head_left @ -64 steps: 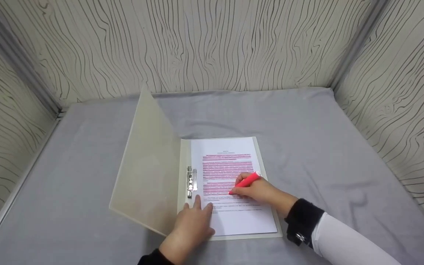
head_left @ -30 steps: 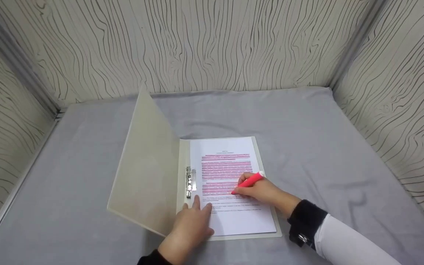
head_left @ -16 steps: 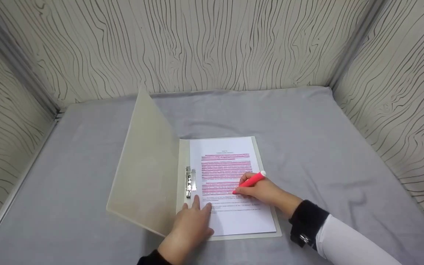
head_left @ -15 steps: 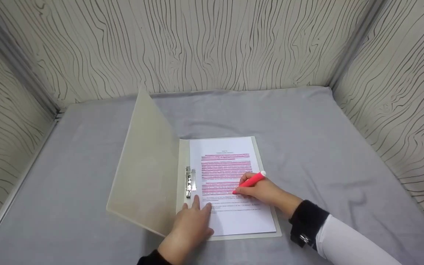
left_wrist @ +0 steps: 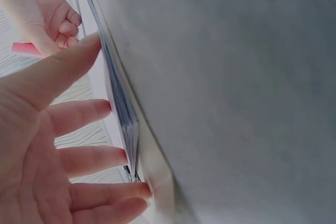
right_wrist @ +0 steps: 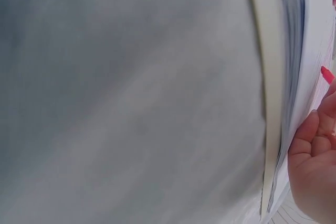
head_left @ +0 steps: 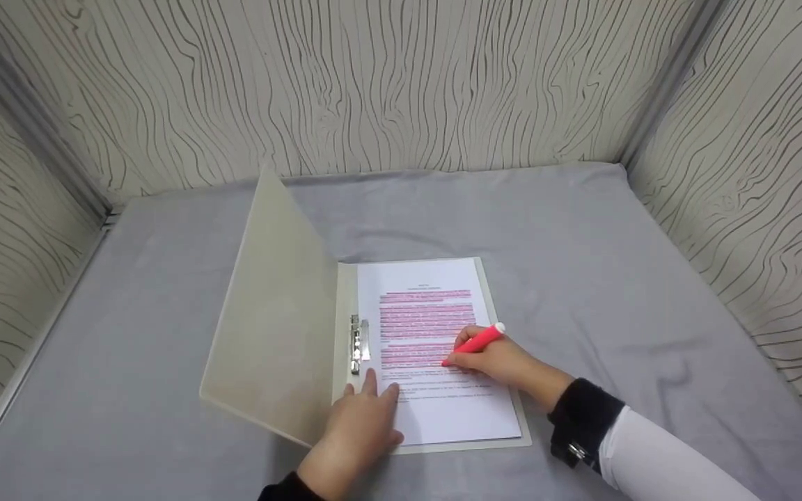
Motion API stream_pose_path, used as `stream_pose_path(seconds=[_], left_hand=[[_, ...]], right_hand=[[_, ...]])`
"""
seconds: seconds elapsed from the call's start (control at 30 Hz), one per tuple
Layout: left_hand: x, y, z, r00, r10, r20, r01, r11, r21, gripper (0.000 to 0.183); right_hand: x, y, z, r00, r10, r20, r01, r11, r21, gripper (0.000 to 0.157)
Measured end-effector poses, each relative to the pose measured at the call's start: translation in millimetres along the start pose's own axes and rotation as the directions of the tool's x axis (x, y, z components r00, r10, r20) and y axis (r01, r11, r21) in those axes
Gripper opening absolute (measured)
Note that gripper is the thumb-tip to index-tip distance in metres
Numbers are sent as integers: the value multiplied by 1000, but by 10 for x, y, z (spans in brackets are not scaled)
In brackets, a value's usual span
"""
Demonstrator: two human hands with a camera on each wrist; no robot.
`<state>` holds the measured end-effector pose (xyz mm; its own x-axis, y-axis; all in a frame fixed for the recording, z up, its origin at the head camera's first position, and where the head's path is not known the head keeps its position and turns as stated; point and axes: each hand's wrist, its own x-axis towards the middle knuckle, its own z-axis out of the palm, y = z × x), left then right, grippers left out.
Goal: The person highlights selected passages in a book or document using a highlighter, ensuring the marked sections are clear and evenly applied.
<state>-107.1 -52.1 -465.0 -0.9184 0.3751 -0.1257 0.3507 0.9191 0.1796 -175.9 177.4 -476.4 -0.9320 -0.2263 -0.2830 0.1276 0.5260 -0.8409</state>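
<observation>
A pink highlighter (head_left: 479, 341) is pinched in my right hand (head_left: 495, 358), its tip on a printed sheet (head_left: 457, 421). Pink marking covers the upper paragraphs; the lines below are plain black text. My left hand (head_left: 363, 421) rests with spread fingers on the sheet's lower left, the fingertips touching paper and folder in the left wrist view. The stack of sheets (left_wrist: 126, 116) lies in an open cream folder (head_left: 272, 313), its cover standing up at the left. A metal clip (head_left: 356, 344) sits along the folder's inner left side. In the right wrist view the highlighter's tip end (right_wrist: 327, 74) shows at the edge.
Grey cloth (head_left: 651, 299) covers the table around the folder. Panels with a wood-grain line pattern (head_left: 387, 83) enclose the back and both sides. The raised cover hides some of the cloth behind it.
My right hand has slid the highlighter slightly to the right along the line at the lower end of the pink marking. My left hand stays in place on the sheet.
</observation>
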Motion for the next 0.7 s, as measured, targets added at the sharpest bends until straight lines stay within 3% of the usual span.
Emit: stream_pose_path(seconds=[0.17,0.37,0.7], left_hand=[[-4,-9,7,1000,12,-23,-12,1000,9,63],[-7,-14,24,999,20,-48,-19,999,33,63],[2,-14,26,1000,13,-27,-12,999,35,63]], right_hand=[[-6,5,-11,1000,-18,3,18,1000,-6,21],[-9,5,-20,1000,18,1,-18,1000,9,22],[-2,35,-32,1000,-10,3,10,1000,12,25]])
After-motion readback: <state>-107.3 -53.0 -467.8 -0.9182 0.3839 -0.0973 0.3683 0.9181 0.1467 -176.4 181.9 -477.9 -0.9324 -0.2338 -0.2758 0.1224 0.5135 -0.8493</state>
